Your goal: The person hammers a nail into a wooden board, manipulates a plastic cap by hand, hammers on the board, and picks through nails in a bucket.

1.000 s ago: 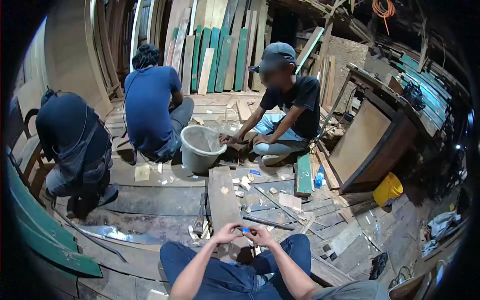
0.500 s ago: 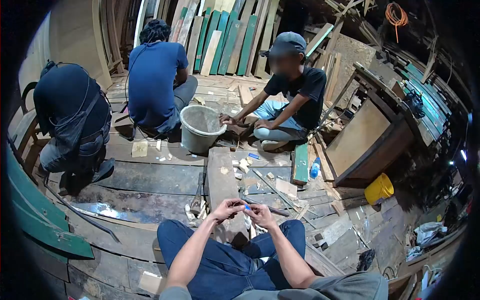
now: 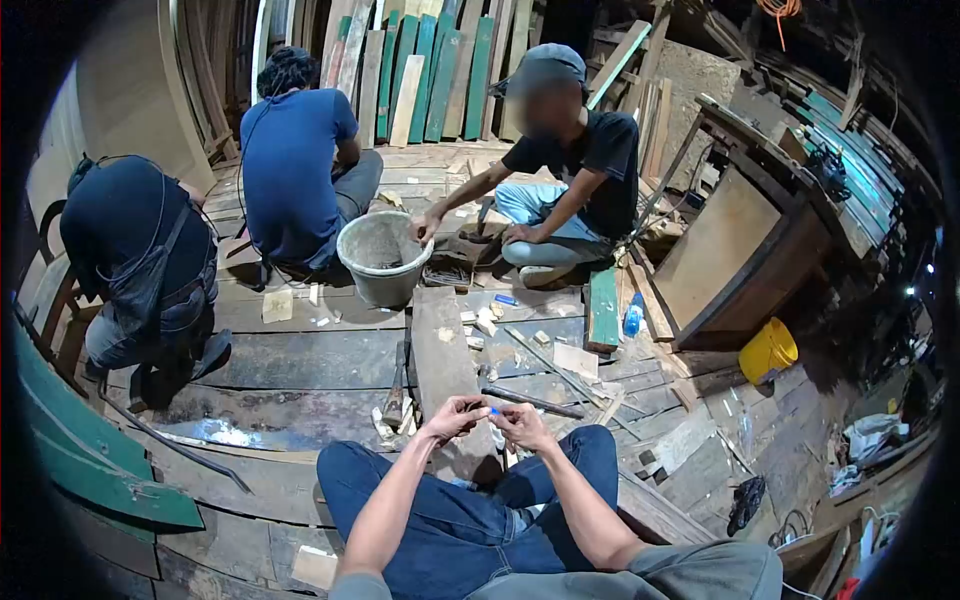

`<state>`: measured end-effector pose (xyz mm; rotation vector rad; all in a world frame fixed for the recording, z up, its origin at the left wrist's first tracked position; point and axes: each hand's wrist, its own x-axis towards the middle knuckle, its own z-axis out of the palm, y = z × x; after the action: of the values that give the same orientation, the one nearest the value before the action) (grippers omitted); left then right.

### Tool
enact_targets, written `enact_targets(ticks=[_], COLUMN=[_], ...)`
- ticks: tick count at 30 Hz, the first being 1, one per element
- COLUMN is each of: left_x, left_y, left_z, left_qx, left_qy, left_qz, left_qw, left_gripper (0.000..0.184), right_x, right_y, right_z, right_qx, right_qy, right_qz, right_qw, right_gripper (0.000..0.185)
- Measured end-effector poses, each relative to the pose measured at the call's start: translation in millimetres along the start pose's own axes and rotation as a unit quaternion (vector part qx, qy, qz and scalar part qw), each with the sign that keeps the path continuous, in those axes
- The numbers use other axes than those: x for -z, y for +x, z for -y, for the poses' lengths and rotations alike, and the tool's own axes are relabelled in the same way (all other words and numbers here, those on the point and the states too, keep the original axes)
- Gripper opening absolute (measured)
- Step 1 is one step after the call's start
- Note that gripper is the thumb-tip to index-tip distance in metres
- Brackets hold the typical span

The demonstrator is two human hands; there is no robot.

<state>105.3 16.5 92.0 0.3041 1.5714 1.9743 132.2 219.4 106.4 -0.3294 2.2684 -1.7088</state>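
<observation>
Above my crossed legs, my left hand and my right hand meet fingertip to fingertip, both closed in a pinch. Between them shows a small bright blue piece, mostly covered by the fingers; its kind is too small to tell. Below and beyond the hands lies a thick wooden plank on the floor. A chisel-like tool with a wooden handle rests left of the plank, and a dark rod lies to its right.
A person in a cap grips the rim of a grey bucket. Two more people crouch at left. Wood scraps litter the floor. A wooden cabinet and yellow bucket stand right; boards lean at the back.
The grey bucket has shifted left, with the capped person's hand on its rim and arm stretched further. My hands stay pinched together around the blue piece. The view has shifted slightly.
</observation>
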Motion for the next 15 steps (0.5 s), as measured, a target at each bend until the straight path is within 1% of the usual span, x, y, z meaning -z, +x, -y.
enact_targets(ticks=[3, 4, 7, 9, 11, 13, 15], left_x=[3, 2, 4, 4, 5, 8, 11], left_y=[4, 5, 2, 1, -1, 3, 7], left_z=[5, 8, 4, 5, 1, 7, 15], left_qx=[-0.006, -0.017, -0.007, -0.004, -0.005, -0.035, -0.069], left_qy=[0.002, 0.003, 0.024, 0.019, 0.025, 0.012, 0.048], left_qz=[0.007, -0.015, -0.017, -0.024, -0.022, -0.004, -0.024], left_qw=[1.000, 1.000, 1.000, 1.000, 0.999, 0.999, 0.996], left_gripper=[0.023, 0.025, 0.034, 0.034, 0.033, 0.032, 0.030], right_x=[-1, -1, -1, -1, -1, -1, -1], right_y=[1, 1, 0, 5, 6, 5, 8], right_z=[-4, -3, 4, -4, -6, -3, -7], right_qx=[-0.012, -0.016, -0.021, 0.005, -0.001, -0.010, 0.023], right_qy=[-0.007, -0.001, 0.011, -0.025, -0.008, 0.007, -0.069], right_qz=[0.008, 0.007, 0.006, 0.001, 0.005, 0.015, -0.004], right_qw=[1.000, 1.000, 1.000, 1.000, 1.000, 1.000, 0.997], right_gripper=[0.031, 0.031, 0.031, 0.031, 0.029, 0.028, 0.028])
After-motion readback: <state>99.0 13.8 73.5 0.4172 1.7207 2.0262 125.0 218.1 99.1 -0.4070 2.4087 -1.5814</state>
